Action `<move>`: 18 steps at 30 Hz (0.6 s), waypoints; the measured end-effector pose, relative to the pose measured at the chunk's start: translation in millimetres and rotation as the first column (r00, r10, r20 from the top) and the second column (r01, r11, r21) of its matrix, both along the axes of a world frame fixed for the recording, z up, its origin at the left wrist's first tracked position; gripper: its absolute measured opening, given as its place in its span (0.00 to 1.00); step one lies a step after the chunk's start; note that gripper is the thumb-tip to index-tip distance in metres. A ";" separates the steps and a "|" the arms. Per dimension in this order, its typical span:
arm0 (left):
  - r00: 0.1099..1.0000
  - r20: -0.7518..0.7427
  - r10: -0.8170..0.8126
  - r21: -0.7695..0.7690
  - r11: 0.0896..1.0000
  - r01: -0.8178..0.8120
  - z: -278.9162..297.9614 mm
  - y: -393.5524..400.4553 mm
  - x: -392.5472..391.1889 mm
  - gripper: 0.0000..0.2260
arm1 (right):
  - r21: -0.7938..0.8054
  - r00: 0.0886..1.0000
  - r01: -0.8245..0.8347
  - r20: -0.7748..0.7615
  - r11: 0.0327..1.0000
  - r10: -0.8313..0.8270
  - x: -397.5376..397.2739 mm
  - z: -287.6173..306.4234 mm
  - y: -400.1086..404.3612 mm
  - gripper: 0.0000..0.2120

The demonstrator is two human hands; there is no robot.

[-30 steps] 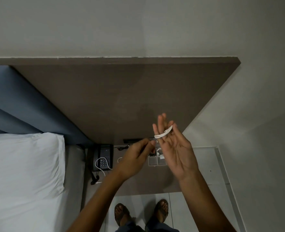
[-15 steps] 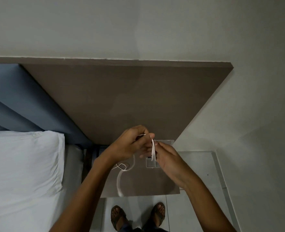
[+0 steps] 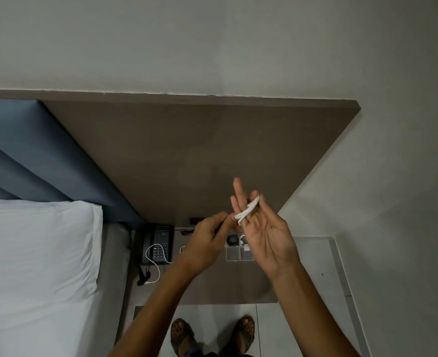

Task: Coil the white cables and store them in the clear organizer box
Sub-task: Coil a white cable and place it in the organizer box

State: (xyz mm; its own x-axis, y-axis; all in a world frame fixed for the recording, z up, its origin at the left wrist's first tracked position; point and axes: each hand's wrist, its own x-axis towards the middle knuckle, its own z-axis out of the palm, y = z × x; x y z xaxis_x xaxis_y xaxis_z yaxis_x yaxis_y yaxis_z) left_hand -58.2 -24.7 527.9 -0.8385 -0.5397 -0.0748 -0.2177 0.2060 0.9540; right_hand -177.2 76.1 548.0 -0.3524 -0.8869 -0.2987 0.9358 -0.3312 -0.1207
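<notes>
Beside the bed [image 3: 32, 266] with its white pillow, a brown nightstand [image 3: 212, 287] carried a black telephone [image 3: 158, 244], a loose white cable [image 3: 154, 264] and the clear organizer box [image 3: 238, 249]. Above it, the right hand [image 3: 267, 238] was spread, a coiled white cable [image 3: 247, 210] looped around its fingers. The left hand [image 3: 207, 242] pinched shut near the coil's end; what it gripped was unclear.
</notes>
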 end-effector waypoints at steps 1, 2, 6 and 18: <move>0.998 0.035 -0.049 -0.033 0.998 0.050 0.4 1.9 0.8 0.15 | 0.039 0.998 0.026 -0.063 0.999 -0.024 -1.8 -1.0 -2.8 0.19; 0.991 0.070 -0.110 -0.059 0.992 0.114 0.9 3.3 1.3 0.15 | 0.100 0.983 0.067 -0.175 0.993 -0.049 -3.1 -2.0 -5.2 0.22; 0.963 0.151 -0.224 -0.111 0.964 0.241 12.9 1.7 2.1 0.16 | 0.476 0.682 0.205 -0.696 0.855 0.224 -1.7 -12.6 -7.2 0.18; 0.956 0.035 -0.291 -0.065 0.954 0.293 39.9 -56.7 -3.9 0.08 | 0.606 0.377 -0.028 -0.730 0.795 0.570 -0.4 -21.3 27.0 0.16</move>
